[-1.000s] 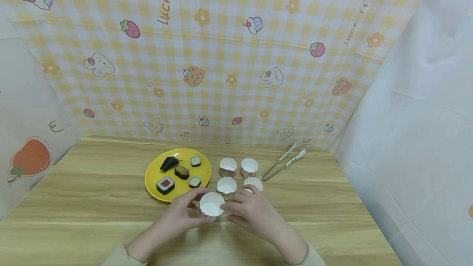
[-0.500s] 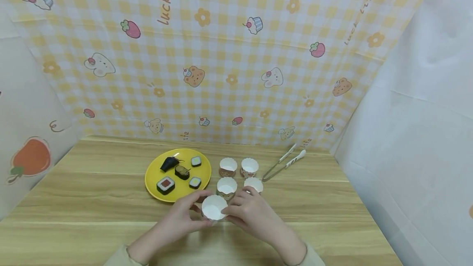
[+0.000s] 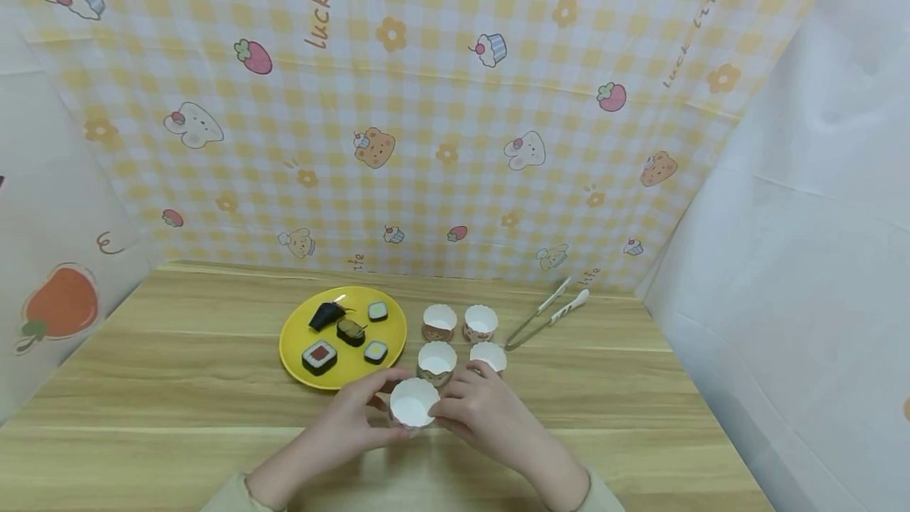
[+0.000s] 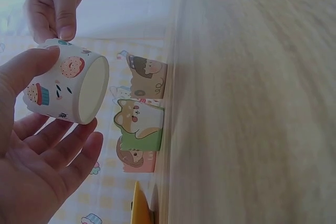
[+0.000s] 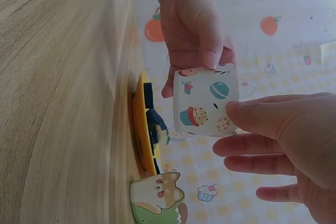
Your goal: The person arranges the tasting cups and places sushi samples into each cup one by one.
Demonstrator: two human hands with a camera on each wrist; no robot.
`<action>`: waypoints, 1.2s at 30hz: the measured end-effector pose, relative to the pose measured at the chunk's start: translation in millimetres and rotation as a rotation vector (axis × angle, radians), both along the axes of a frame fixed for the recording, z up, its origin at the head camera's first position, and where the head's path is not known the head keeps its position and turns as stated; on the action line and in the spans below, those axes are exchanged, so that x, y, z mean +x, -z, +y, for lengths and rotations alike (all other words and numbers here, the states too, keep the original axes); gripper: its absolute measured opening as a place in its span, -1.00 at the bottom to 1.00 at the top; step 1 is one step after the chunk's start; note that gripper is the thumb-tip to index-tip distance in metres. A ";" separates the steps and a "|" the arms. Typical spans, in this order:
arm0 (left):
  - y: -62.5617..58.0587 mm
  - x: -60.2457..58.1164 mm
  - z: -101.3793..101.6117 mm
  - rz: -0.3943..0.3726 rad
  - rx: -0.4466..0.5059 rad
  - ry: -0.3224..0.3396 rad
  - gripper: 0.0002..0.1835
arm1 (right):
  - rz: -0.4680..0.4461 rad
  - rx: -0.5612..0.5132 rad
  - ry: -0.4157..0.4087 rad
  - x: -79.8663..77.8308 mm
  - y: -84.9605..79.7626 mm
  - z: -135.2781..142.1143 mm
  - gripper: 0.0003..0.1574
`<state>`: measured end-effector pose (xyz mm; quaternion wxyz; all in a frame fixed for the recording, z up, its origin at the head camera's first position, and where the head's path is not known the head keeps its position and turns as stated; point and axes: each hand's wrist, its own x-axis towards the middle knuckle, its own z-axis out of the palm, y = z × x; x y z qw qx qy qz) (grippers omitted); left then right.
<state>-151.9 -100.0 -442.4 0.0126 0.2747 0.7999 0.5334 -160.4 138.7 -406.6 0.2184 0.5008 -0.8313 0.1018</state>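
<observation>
A white paper baking cup [image 3: 414,404], printed with cupcakes and doughnuts, is held up off the table between both hands, its scalloped mouth facing the head camera. My left hand [image 3: 355,411] grips its left side, thumb and fingers curled round the wall, as the left wrist view confirms on the cup's printed wall [image 4: 63,90]. From the other side, my right hand [image 3: 486,413] pinches the scalloped rim between thumb and fingers. In the right wrist view the right hand's lower fingers [image 5: 257,163] stretch out loosely beside the cup.
Several more baking cups [image 3: 437,360] stand upright just behind the hands. At the left, a yellow plate [image 3: 290,358] bears several sushi pieces [image 3: 319,355]. Metal tongs with white handles [image 3: 547,314] lie spread at the back right. A checked cloth [image 3: 441,196] backs the wooden table [image 3: 178,385].
Both hands have moved the held cup slightly right and toward the person, mostly in the first half second. The plate, other cups and tongs stay in place.
</observation>
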 end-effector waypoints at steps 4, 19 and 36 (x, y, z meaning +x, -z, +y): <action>0.1 0.7 0.0 0.008 0.008 0.009 -0.31 | 0.009 -0.008 -0.008 -0.2 0.8 0.1 -0.85; -1.1 -0.9 -1.7 -0.009 -0.022 0.003 -0.28 | 0.044 -0.031 -0.033 0.9 0.2 0.2 -0.85; -1.9 -1.7 -3.7 -0.005 -0.039 -0.012 -0.24 | 0.046 -0.045 -0.038 1.6 -1.5 -0.4 -0.87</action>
